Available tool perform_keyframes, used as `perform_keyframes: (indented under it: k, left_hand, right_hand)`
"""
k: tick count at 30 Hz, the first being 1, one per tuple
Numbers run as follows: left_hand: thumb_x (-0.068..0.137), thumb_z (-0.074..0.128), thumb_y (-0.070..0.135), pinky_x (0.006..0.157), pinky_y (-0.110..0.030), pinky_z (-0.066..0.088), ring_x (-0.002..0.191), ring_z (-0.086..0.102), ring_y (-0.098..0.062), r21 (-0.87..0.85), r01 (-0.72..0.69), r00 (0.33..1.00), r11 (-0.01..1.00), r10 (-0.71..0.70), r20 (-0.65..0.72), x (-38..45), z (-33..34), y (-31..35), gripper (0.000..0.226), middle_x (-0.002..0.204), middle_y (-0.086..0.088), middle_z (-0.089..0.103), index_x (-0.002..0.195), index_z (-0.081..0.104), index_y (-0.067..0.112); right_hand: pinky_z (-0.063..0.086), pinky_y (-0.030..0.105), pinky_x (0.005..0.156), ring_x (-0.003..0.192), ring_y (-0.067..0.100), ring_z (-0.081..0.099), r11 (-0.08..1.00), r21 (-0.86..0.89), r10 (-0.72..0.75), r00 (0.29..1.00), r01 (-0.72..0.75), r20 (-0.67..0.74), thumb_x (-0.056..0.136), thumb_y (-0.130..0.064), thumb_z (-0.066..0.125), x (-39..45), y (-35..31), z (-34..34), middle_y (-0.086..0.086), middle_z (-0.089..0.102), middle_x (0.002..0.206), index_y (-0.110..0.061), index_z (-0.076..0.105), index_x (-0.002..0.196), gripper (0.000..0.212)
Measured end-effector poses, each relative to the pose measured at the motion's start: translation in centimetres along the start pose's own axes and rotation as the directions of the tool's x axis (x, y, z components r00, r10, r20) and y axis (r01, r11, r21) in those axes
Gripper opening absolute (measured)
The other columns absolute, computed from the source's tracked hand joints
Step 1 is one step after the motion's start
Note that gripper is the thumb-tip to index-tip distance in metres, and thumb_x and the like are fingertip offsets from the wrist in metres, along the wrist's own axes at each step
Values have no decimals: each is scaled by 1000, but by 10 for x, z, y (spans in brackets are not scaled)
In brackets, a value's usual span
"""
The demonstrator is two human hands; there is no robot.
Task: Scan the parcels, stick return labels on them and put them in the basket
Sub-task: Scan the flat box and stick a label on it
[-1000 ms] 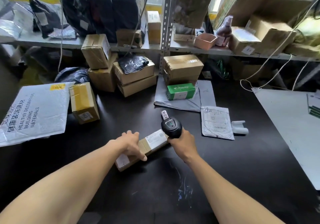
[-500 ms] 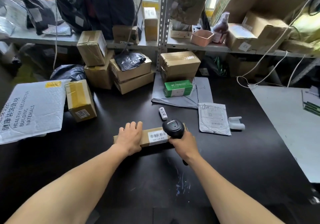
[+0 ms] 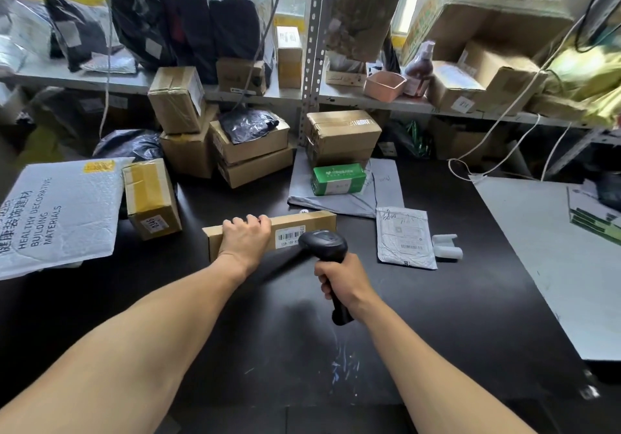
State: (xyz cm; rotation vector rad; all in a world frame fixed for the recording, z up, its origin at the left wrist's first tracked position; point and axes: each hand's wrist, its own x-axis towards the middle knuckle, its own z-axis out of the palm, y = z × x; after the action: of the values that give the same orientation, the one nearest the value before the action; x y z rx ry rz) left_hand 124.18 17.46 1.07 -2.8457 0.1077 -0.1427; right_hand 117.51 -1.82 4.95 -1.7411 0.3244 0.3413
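- I am at the scan step. The long brown box (image 3: 268, 232) lies flat on the black table (image 3: 437, 316), right in front of me.
- My left hand (image 3: 247, 243) rests on the left part of the box. My fingers bend over the far edge and hold it so it does not slide.
- My right hand (image 3: 342, 280) is wrapped tight round the handle of the black scanner (image 3: 324, 243). All my fingers are curled on it.
- The head of the scanner is just beside the white barcode sticker (image 3: 289, 238) on the front of the box. It covers the right end of the sticker a little.
- I think the scan is going on now or is about to. I cannot see a light, so I cannot tell if it has read the code.
- Next I think I need a return label to stick on this box. I cannot tell which thing here is a label. The little white roll (image 3: 447, 247) to the right may be part of that, but I am not sure.
- To stick a label I need a free hand, so I should first put the scanner down.
- After that the box goes in the basket. I see no big basket here, only a small pink tub (image 3: 384, 85) up on the shelf (image 3: 235, 92), so I must look for it.
- Other parcels wait close by: the green box (image 3: 337, 180), the grey bag (image 3: 405, 237) and the yellow-taped box (image 3: 151, 198).
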Motion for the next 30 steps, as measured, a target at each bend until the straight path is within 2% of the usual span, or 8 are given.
perform_keyframes:
  k: [5, 10, 16, 21, 24, 26, 28, 30]
  left_hand:
    - [82, 65, 15, 68, -30, 49, 73, 70, -25, 32, 40, 999, 999, -41, 20, 0, -9, 2, 30, 87, -2, 70, 112, 67, 18]
    - [95, 46, 8, 83, -34, 49, 99, 68, -31, 64, 37, 999, 997, -39, 24, 5, -14, 5, 35, 114, -6, 66, 130, 51, 12]
    - [94, 48, 9, 85, -35, 49, 100, 68, -32, 37, 48, 998, 998, -50, 37, 7, -17, 8, 34, 114, -6, 66, 127, 52, 12]
    - [90, 58, 20, 75, -35, 46, 104, 66, -33, -174, 6, 989, 985, 20, 147, 15, -21, 4, 32, 115, -7, 66, 121, 51, 15]
    - [73, 73, 36, 69, -31, 44, 95, 65, -28, -403, 35, 932, 914, 116, 345, 20, -16, -5, 40, 103, -3, 64, 106, 54, 22]
    - [63, 77, 35, 65, -29, 45, 85, 62, -22, -486, 34, 871, 873, 212, 443, 19, -4, -10, 39, 96, 1, 63, 93, 55, 25]
    - [59, 77, 34, 68, -30, 49, 86, 60, -19, -493, 1, 819, 870, 282, 500, 18, 14, -11, 40, 94, 5, 62, 92, 55, 26]
    - [61, 76, 34, 76, -33, 52, 92, 58, -18, -479, -24, 798, 878, 306, 520, 17, 26, -9, 47, 99, 6, 58, 102, 55, 27]
  right_hand:
    - [33, 23, 45, 44, 17, 39, 1000, 21, 9, 1000, -9, 23, 65, -7, 61, -6, -8, 0, 5, 46, 53, -11, 52, 59, 12]
    - [33, 25, 45, 44, 18, 39, 1000, 6, 29, 999, -30, 20, 74, 2, 60, -12, -4, -6, 5, 45, 54, -10, 51, 58, 22]
    - [32, 24, 46, 43, 18, 37, 999, 27, 32, 999, -32, 15, 55, -11, 58, -15, -6, -8, 5, 43, 52, -12, 47, 52, 11]
    - [34, 27, 50, 47, 20, 40, 996, -76, 43, 998, -46, -43, 64, -9, 61, 1, 0, -15, 6, 47, 55, -15, 47, 53, 19]
    - [40, 28, 57, 67, 27, 57, 934, -349, 18, 989, -70, -150, 69, -22, 63, 18, 14, -20, 5, 61, 69, -18, 56, 69, 8]
    - [48, 31, 69, 88, 30, 64, 891, -440, 36, 982, -115, -184, 66, -31, 58, 24, 26, -24, 6, 69, 90, -19, 63, 94, 31]
    - [52, 34, 79, 97, 32, 65, 882, -450, 42, 975, -138, -217, 69, -29, 58, 31, 37, -29, 8, 70, 100, -21, 62, 108, 40]
    - [50, 33, 77, 99, 32, 64, 860, -494, 18, 975, -129, -222, 74, -17, 61, 35, 45, -33, 8, 69, 102, -19, 61, 106, 32]
